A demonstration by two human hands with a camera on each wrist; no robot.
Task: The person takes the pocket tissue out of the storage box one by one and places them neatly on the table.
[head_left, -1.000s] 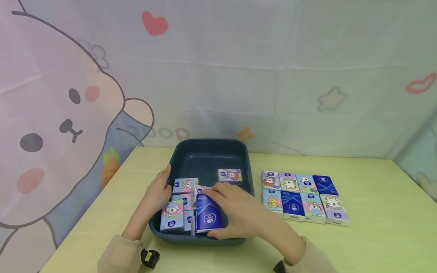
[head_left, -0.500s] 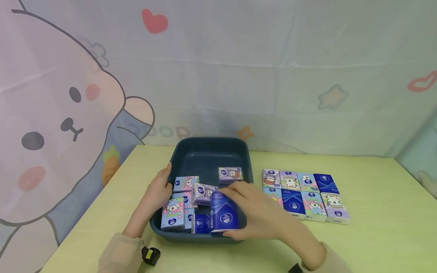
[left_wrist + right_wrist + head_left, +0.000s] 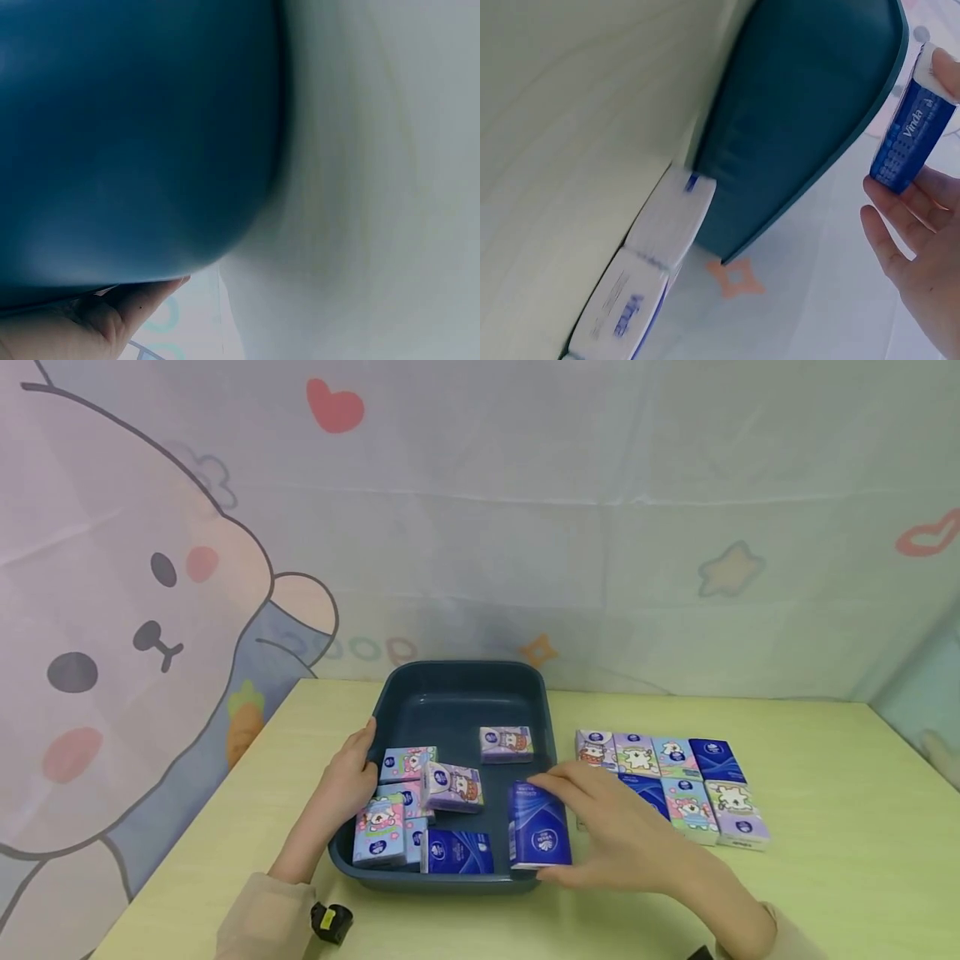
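Note:
My right hand (image 3: 622,831) pinches a dark blue tissue pack (image 3: 538,827) by its two ends, above the right front rim of a dark blue plastic basin (image 3: 468,667). In the right wrist view the same pack (image 3: 913,135) is held up beside the basin. On the basin's left rim my left hand (image 3: 337,787) keeps hold. Inside the basin lie light blue and pink tissue packs (image 3: 380,828) at the left, another dark blue pack (image 3: 459,852) at the front, and two purple ones, a tilted pack (image 3: 452,787) and one farther back (image 3: 506,745).
Two touching rows of tissue packs (image 3: 692,814) lie on the pale yellow table (image 3: 817,777) right of the basin, partly hidden by my right hand. A patterned cloth (image 3: 600,527) hangs behind. A black strap (image 3: 330,923) is near my left wrist.
My right hand has lifted the blue pack and carried it rightward from the pile to the basin's right rim. That uncovers the other blue pack and the tilted purple one. My left hand stays put.

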